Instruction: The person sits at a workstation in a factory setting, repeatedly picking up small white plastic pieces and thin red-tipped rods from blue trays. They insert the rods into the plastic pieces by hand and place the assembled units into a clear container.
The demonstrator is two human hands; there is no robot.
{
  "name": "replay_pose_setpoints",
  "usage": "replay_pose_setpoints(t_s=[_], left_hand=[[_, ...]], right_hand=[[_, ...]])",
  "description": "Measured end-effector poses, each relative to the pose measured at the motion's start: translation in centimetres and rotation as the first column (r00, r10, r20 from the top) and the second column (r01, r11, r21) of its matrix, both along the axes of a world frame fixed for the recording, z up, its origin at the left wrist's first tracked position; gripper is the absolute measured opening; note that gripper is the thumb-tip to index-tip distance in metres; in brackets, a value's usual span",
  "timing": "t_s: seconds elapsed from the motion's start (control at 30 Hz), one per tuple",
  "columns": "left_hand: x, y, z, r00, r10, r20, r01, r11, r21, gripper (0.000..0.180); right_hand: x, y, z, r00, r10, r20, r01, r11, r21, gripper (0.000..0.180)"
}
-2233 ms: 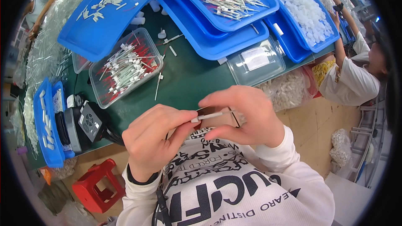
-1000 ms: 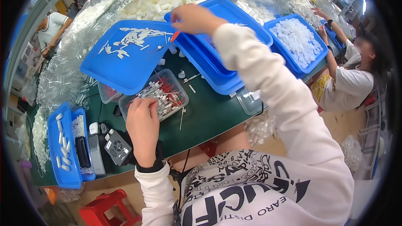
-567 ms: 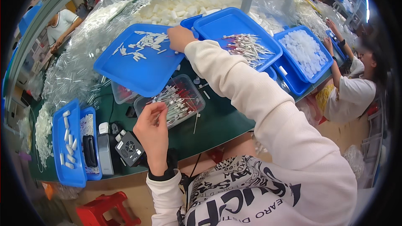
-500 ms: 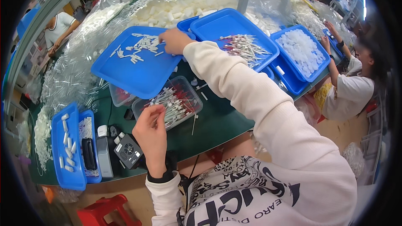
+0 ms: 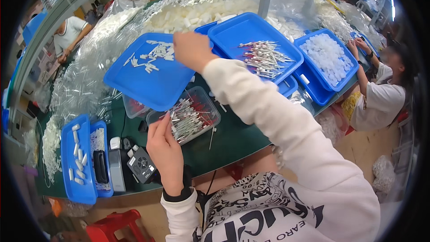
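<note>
My left hand (image 5: pixel 165 150) is at the near left side of a clear plastic bin (image 5: pixel 215 125), its fingers drawn together in a pinch. What it holds, if anything, is too small to make out. The bin contains many thin white sticks with red parts (image 5: pixel 190 118). My right hand (image 5: pixel 192 50) hovers at the right edge of a blue tray (image 5: pixel 134 80), smeared by motion, with its fingertips hidden. Beside it, small white tube-like pieces (image 5: pixel 159 50) lie scattered in that tray.
Another blue tray (image 5: pixel 230 27) holds sticks with reddish ends; one farther right (image 5: pixel 301 44) holds translucent white caps. A grey-black device (image 5: pixel 142 165) stands near the front edge, beside blue trays (image 5: pixel 71 188). Piled clear tubes (image 5: pixel 80 80) cover the left. A co-worker (image 5: pixel 380 80) sits at right.
My right hand has lifted slightly from the small white pieces in the blue tray. My left hand has turned a little, its fingers still together. The whole view has shifted slightly.
</note>
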State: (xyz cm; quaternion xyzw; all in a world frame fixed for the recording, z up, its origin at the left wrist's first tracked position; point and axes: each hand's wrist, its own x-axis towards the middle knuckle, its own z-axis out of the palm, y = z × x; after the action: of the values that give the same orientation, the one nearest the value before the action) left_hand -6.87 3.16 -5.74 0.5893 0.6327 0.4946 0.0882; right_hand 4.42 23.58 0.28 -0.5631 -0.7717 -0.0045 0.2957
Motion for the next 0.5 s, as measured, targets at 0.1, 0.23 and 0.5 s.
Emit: replay_pose_setpoints(t_s=[0.1, 0.23, 0.5], left_hand=[[-0.1, -1.2, 1.3, 0.824, -0.096, 0.558, 0.123, 0.992, -0.011, 0.016], [2.4, -1.9, 2.9, 0.489, -0.38, 0.785, 0.425, 0.89, 0.166, 0.013], [4.9, -3.0, 1.8, 0.299, -0.422, 0.856, 0.553, 0.807, 0.205, 0.011]], right_hand=[[2.0, -6.7, 2.3, 0.898, 0.232, -0.374, -0.23, 0.972, 0.051, 0.019], [7.9, -16.2, 1.0, 0.671, 0.342, -0.658, -0.43, 0.902, 0.031, 0.017], [11.4, -22.9, -3.9, 0.388, 0.102, -0.916, -0.574, 0.805, -0.153, 0.015]])
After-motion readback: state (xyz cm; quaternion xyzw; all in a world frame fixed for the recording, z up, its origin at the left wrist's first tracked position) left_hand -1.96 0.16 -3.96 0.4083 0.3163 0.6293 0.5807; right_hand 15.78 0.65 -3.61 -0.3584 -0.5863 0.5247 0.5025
